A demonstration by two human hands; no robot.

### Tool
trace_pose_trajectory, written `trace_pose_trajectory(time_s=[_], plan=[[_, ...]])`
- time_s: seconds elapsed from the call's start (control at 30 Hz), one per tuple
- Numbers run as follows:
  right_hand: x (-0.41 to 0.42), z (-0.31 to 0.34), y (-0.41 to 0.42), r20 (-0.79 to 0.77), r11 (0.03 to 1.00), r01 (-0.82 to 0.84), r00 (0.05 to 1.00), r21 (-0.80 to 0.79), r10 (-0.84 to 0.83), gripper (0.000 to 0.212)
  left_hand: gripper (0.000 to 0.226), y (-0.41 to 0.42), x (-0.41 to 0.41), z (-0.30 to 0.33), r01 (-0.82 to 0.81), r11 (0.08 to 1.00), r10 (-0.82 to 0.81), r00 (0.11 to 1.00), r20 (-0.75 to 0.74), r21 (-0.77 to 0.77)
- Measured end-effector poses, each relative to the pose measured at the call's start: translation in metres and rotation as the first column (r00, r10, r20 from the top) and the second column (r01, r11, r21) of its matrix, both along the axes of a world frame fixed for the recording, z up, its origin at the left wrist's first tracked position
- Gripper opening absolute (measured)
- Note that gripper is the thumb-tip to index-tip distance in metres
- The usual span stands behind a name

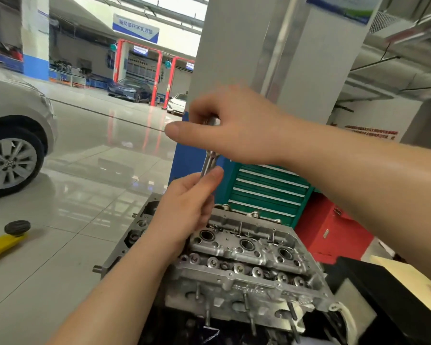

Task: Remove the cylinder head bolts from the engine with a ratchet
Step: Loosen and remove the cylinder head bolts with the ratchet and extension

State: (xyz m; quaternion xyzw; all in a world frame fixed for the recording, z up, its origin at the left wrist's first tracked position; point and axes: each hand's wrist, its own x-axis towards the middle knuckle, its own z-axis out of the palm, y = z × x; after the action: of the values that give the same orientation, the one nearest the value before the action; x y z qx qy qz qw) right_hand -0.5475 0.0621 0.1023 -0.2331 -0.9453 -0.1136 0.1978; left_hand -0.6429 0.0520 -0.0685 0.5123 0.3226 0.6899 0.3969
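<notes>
1. Cylinder head (246, 260) sits at 6 o'clock in view, bare aluminium, top face exposed with round bores and valve gear; its near-left corner is covered by the left forearm, and its lower edge fades into dark clutter that's hard to read.
2. Head bolts: can't pick them out for sure among the studs and holes; the spot under the tool is hidden by the left hand.
3. Ratchet (210, 159) stands close to upright just above the head's far-left end, about 12 o'clock from it. Only a short stretch of chrome shaft shows between the two hands, plus a bit of metal at the top; the head and socket end are covered.
4. Left hand (187, 207), lower on the tool: fingers curled round the shaft, thumb laid along it pointing up. Fingertips behind the shaft not visible.
5. Right hand (234, 128), above: thumb and fingers pinch the top of the tool, thumb sticking out to 9 o'clock; motion-blurred, so exact finger placement is unclear.
6. Green tool cabinet (266, 192) at 1 o'clock from the head, partly behind the right forearm; red box (334, 227) at 3 o'clock, cut by the arm.
7. Silver car (13, 135) at 9 o'clock, cropped at the frame edge; yellow jack (3, 245) at 8 o'clock, cropped too.
</notes>
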Motion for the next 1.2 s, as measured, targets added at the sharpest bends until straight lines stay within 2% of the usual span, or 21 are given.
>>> trace_pose_trajectory(time_s=[0.1,0.17,0.2,0.27,0.33,0.37,0.43,0.47,0.57,0.63,0.7,0.77,0.83,0.9,0.97,1.03,1.1,1.13,1.17,1.2], plan=[[0.016,0.004,0.012,0.016,0.994,-0.108,0.994,-0.035,0.109,0.043,0.048,0.003,-0.012,0.007,0.239,0.968,-0.244,0.967,-0.069,-0.075],[0.024,0.004,0.020,0.038,0.998,-0.045,0.998,-0.042,0.046,0.053,0.044,0.003,-0.017,0.009,0.328,0.939,-0.334,0.941,-0.051,-0.103],[0.026,0.004,0.023,0.044,1.000,-0.001,0.999,-0.025,0.002,0.060,0.041,0.001,-0.017,0.011,0.314,0.942,-0.323,0.944,-0.064,-0.122],[0.029,0.002,0.029,0.045,0.996,0.077,0.996,0.041,-0.078,0.070,0.032,-0.004,-0.014,0.017,0.187,0.968,-0.216,0.960,-0.175,-0.169],[0.028,0.001,0.032,0.037,0.989,0.133,0.990,0.069,-0.135,0.068,0.011,-0.010,-0.009,0.030,-0.052,0.986,0.000,0.953,-0.304,-0.161],[0.026,-0.001,0.033,0.026,0.987,0.151,0.988,0.061,-0.153,0.064,0.008,-0.013,-0.005,0.037,-0.145,0.979,0.095,0.947,-0.308,-0.143],[0.019,-0.004,0.034,-0.006,0.980,0.187,0.982,0.069,-0.187,0.059,0.030,-0.013,0.002,0.050,-0.248,0.964,0.216,0.941,-0.260,-0.094],[0.015,-0.006,0.035,-0.030,0.971,0.221,0.975,0.088,-0.219,0.059,0.031,-0.012,0.007,0.055,-0.287,0.955,0.262,0.932,-0.250,-0.070],[0.004,-0.012,0.034,-0.129,0.942,0.302,0.950,0.149,-0.285,0.063,0.013,-0.009,0.020,0.063,-0.396,0.918,0.383,0.897,-0.223,-0.017],[0.008,-0.012,0.033,-0.167,0.956,0.199,0.972,0.213,-0.165,0.060,0.017,-0.006,0.016,0.064,-0.305,0.951,0.295,0.944,-0.151,-0.054],[0.018,-0.007,0.031,-0.096,0.980,-0.031,0.994,0.194,0.051,0.050,0.019,-0.007,0.007,0.068,-0.050,0.993,0.035,0.989,-0.144,-0.102],[0.022,-0.006,0.034,-0.037,0.980,-0.167,0.984,0.109,0.172,0.043,0.032,-0.009,-0.002,0.069,0.141,0.980,-0.164,0.973,-0.165,-0.144],[0.016,-0.008,0.035,-0.049,0.987,-0.140,0.988,0.078,0.144,0.037,0.038,-0.008,-0.005,0.069,0.143,0.978,-0.168,0.972,-0.162,-0.152],[0.002,-0.009,0.033,-0.063,0.992,0.042,0.997,0.117,-0.035,0.042,0.031,-0.008,-0.007,0.067,-0.032,0.991,0.008,0.984,-0.179,-0.130],[-0.010,-0.007,0.033,-0.079,0.924,0.300,0.954,0.236,-0.290,0.050,0.021,-0.010,-0.004,0.065,-0.229,0.971,0.210,0.956,-0.204,-0.074],[-0.016,-0.007,0.029,-0.085,0.877,0.380,0.924,0.294,-0.372,0.054,0.017,-0.010,0.002,0.060,-0.296,0.954,0.283,0.937,-0.207,-0.037],[-0.014,-0.009,0.025,-0.086,0.903,0.275,0.962,0.330,-0.261,0.058,0.026,-0.011,0.003,0.059,-0.273,0.961,0.263,0.953,-0.153,-0.044],[-0.009,-0.010,0.023,-0.086,0.929,0.176,0.984,0.325,-0.156,0.059,0.030,-0.011,0.000,0.060,-0.177,0.982,0.168,0.978,-0.122,-0.067],[-0.003,-0.010,0.023,-0.076,0.954,0.067,0.996,0.291,-0.047,0.057,0.035,-0.013,-0.004,0.062,-0.019,0.995,0.008,0.993,-0.120,-0.094],[0.003,-0.010,0.023,-0.068,0.973,-0.026,0.997,0.231,0.042,0.052,0.038,-0.014,-0.008,0.065,0.129,0.984,-0.147,0.978,-0.147,-0.123]])
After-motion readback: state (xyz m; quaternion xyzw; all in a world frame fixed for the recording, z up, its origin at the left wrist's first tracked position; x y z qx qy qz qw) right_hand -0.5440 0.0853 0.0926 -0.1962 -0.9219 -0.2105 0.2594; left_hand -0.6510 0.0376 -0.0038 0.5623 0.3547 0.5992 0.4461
